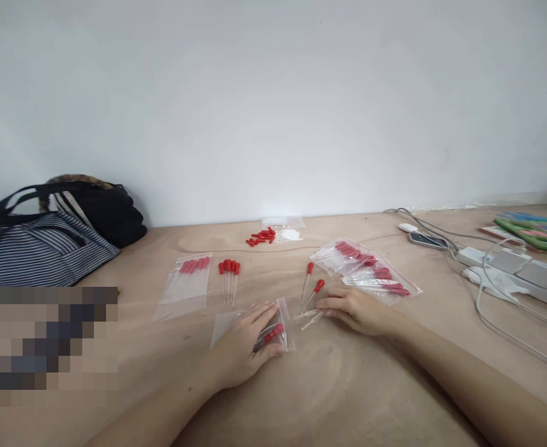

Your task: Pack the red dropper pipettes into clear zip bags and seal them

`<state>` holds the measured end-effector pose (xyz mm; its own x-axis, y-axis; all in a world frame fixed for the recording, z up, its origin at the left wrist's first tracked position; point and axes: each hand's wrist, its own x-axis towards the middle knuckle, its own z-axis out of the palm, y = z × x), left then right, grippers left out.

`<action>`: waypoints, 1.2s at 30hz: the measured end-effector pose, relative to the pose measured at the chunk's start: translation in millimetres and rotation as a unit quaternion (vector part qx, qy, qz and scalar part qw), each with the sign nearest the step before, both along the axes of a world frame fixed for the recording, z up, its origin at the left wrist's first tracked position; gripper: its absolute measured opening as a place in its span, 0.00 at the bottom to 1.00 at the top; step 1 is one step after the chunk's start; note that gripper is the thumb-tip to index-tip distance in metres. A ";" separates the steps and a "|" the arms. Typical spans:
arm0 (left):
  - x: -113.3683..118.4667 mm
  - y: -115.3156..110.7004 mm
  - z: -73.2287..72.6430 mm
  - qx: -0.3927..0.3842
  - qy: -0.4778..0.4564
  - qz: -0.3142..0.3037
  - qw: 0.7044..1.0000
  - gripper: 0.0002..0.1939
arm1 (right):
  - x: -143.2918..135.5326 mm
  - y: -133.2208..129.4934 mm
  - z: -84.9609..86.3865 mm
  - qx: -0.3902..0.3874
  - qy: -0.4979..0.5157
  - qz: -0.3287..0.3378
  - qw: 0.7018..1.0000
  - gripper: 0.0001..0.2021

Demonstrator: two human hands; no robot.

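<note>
My left hand rests with fingers apart on a clear zip bag that has red-bulbed droppers inside. To its right my right hand has its fingers together around the ends of droppers whose thin clear tips point left; their bulbs are hidden under the hand. Two loose droppers, one upper and one lower, lie just beyond, bulbs away from me. A row of several droppers lies left of centre, beside a filled zip bag. Overlapping filled bags lie beyond my right hand.
Loose red bulbs and a bag of clear tubes lie near the wall. A striped bag stands at the left. On the right are a phone, a power strip, cables and a green-edged item.
</note>
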<state>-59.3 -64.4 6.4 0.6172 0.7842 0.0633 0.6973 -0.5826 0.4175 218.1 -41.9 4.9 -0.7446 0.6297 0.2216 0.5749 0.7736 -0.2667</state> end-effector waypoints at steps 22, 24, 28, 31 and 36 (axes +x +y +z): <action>0.3 -1.6 3.8 -0.039 0.013 0.016 0.999 0.31 | -14.3 5.1 -6.3 0.059 -0.068 -0.073 0.993 0.14; 0.1 -1.5 3.9 -0.040 0.008 0.016 0.999 0.30 | -13.1 5.1 -6.5 0.051 -0.062 -0.075 0.994 0.14; 0.4 -1.3 3.8 -0.041 0.000 0.017 0.999 0.30 | -14.1 1.8 -4.2 0.031 -0.053 -0.076 0.995 0.14; 0.8 -1.2 3.7 -0.046 -0.009 0.014 0.999 0.30 | -17.5 -1.6 -1.4 0.013 -0.043 -0.073 0.996 0.14; 1.2 -1.0 3.5 -0.054 -0.020 0.011 0.998 0.32 | -23.9 -6.3 2.3 0.013 -0.054 -0.087 0.995 0.13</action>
<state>-58.0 -65.4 9.9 0.5993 0.8006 0.0023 0.6905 -0.5183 0.5045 194.2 -48.2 7.2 -0.6455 0.7459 0.1642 0.7246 0.6660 -0.1770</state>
